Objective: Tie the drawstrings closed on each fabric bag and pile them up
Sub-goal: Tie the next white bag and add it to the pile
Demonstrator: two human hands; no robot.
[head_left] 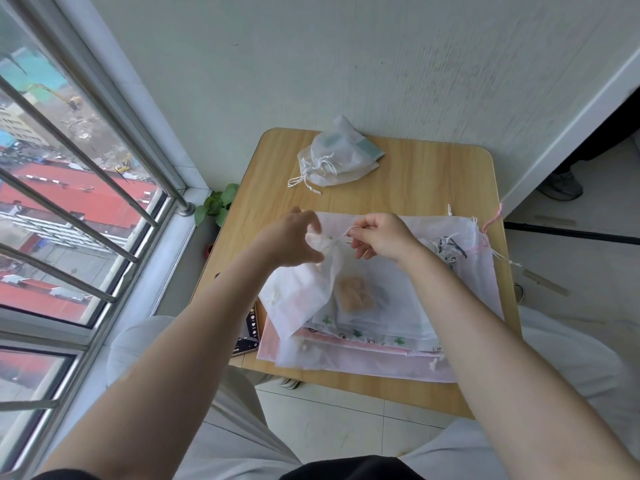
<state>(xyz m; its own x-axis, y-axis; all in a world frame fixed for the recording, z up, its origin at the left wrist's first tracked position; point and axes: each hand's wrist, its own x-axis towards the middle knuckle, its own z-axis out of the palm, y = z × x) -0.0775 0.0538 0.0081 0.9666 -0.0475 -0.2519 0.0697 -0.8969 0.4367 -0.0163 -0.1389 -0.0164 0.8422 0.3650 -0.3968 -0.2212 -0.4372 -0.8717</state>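
Overhead, I watched the left hand (289,239) grip the gathered neck of a white bag (301,292) at the bench (408,174) centre, while the right hand (379,237) pinched its drawstring (347,231). I judged the knot half made; next, a firm pull, then onto the tied pile (337,157) at twelve o'clock. Untied bags (398,327) lay beneath. I could read no writing.

No text can be read; marks on the phone (250,329) screen and prints on the fabric bags (363,336) are too blurred.
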